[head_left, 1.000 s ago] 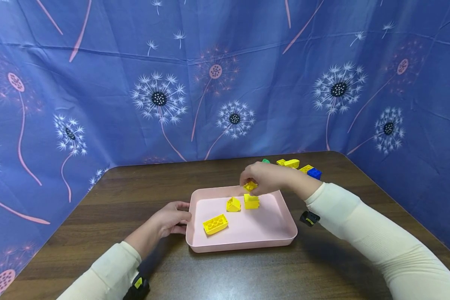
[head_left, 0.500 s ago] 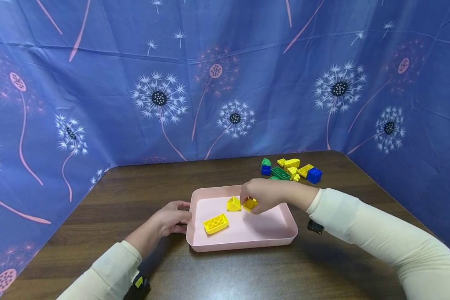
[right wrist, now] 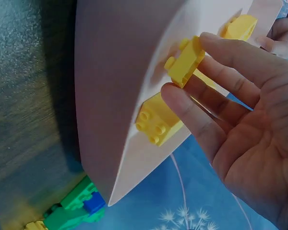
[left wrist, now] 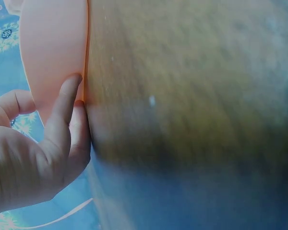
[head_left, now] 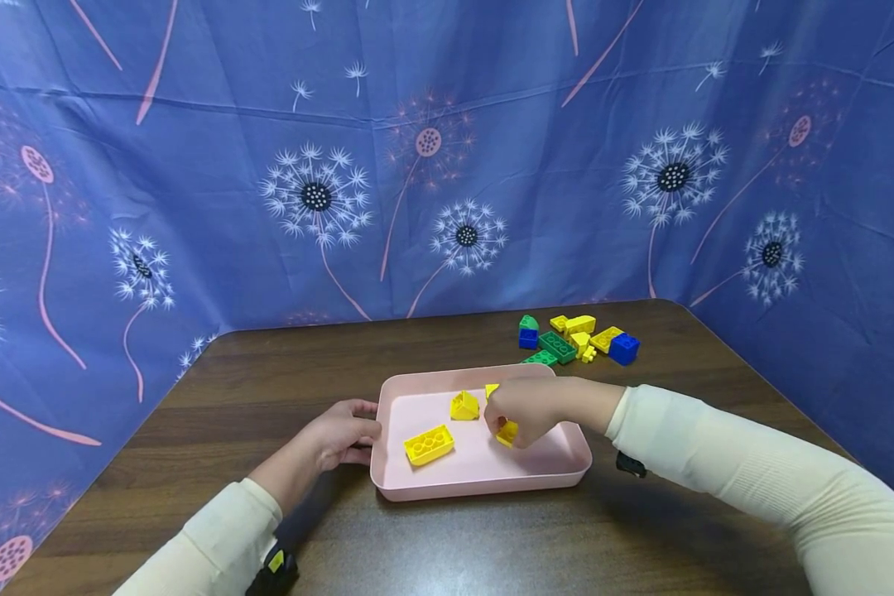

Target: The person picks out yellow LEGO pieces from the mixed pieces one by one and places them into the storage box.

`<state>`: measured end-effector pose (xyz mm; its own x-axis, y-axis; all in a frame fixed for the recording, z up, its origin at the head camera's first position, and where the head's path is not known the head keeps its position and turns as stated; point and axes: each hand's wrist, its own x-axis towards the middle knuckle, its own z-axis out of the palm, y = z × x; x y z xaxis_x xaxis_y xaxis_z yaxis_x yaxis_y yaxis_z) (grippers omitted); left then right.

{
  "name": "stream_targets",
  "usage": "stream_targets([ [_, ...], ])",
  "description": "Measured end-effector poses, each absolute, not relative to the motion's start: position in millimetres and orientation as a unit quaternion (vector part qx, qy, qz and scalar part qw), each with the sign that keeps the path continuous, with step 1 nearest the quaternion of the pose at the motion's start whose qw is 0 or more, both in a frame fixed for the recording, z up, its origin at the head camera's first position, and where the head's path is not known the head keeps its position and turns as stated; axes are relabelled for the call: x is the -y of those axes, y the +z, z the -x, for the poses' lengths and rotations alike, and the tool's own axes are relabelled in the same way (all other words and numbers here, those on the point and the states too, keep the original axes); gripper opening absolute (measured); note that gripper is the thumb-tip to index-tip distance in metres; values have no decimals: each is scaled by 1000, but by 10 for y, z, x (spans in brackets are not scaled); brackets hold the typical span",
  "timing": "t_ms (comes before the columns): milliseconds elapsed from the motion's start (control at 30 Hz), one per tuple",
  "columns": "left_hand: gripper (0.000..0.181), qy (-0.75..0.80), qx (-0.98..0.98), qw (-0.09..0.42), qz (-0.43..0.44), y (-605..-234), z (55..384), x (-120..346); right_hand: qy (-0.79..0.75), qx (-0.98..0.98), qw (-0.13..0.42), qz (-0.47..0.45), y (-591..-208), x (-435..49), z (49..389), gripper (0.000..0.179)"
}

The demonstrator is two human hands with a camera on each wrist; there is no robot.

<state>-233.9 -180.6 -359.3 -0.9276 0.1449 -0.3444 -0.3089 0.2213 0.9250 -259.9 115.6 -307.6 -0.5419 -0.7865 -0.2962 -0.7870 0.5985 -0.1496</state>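
A pink tray (head_left: 462, 490) stands on the table. My left hand (head_left: 338, 434) rests against its left end, and in the left wrist view the fingers (left wrist: 65, 103) touch its outer wall. Over the tray's right half, my right hand (head_left: 525, 410) pinches a small yellow toy brick (right wrist: 187, 60), its studs showing, between thumb and finger. Behind that hand sits another yellow brick (right wrist: 158, 120) with studs, mostly hidden in the head view. A sloped yellow brick (head_left: 464, 406) and a longer yellow brick (head_left: 428, 445) lie in the tray's left half.
Beyond the tray's far right corner lies a loose pile of bricks: a green brick (head_left: 557, 347), a blue brick (head_left: 624, 348), a yellow brick (head_left: 581, 324) and several more. The brown table (head_left: 305, 364) ends at a blue patterned cloth (head_left: 387, 165).
My right hand has carried the yellow brick from the tray's far edge toward me, down into its right half. The brick pile has come into view. My left hand has stayed put.
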Motion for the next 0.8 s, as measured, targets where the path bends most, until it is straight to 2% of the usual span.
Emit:
stream_targets([
  [800,59,622,-760,181,51,-3589,2329,1804,-29,-890,168,422,-3106,-1236,2555,30],
])
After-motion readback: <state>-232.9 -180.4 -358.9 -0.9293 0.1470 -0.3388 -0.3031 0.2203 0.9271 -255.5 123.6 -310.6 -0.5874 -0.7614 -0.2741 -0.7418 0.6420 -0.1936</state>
